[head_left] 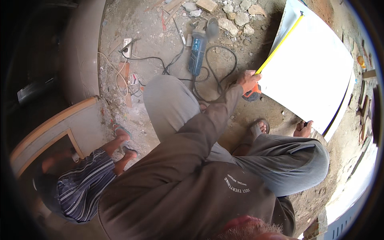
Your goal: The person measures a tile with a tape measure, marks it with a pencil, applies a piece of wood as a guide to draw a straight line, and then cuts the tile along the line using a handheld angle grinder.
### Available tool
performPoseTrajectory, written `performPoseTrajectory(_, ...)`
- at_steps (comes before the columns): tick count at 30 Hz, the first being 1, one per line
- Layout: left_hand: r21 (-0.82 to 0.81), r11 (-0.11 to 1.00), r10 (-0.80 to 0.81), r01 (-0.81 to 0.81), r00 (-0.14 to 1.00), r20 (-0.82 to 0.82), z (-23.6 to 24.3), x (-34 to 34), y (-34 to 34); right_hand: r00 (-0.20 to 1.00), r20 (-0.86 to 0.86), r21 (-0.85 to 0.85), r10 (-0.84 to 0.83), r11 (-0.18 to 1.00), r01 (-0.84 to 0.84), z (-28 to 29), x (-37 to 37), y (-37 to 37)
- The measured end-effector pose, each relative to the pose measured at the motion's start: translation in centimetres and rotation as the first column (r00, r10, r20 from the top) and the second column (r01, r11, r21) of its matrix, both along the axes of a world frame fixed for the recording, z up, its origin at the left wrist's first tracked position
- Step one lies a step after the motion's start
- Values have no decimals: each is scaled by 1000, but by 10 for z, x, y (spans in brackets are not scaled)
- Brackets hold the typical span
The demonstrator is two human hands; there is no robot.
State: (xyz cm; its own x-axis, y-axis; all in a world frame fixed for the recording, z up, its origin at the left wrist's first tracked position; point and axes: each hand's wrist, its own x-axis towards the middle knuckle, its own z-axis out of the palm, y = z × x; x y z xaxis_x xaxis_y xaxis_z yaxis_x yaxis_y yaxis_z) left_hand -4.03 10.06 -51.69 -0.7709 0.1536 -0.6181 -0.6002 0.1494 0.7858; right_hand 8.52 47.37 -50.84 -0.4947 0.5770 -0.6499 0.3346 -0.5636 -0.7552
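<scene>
A large white flat panel (306, 70) like a big tile lies at the right, with another pale sheet showing along its edges. My left hand (249, 81) is closed around an orange and black tape measure (253, 94) at the panel's near left corner. The yellow tape blade (280, 45) runs out along the panel's left edge to its far corner. My right hand (303, 129) is closed at the near right corner. Something small and dark shows at its fingers, too little to name. My right knee hides that forearm.
A blue angle grinder (196, 54) lies on the dusty floor with its black cord (236, 60) looped nearby. Rubble (240, 18) sits at the far side. A white socket box (127, 48) is at the left. Another person in striped shorts (86, 182) is at the lower left.
</scene>
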Motion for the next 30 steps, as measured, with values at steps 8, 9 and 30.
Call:
performPoseTrajectory(8,-37,999,-32,30,998,-56,29,-35,23,992,-61,50,114,993,-111,-12,-16,28)
performPoseTrajectory(9,-68,994,-94,89,994,-65,39,-42,23,992,-73,53,102,994,-98,-19,-9,33)
performPoseTrajectory(30,37,584,-793,811,560,239,134,-138,-60,963,-68,702,260,699,-139,88,-52,2)
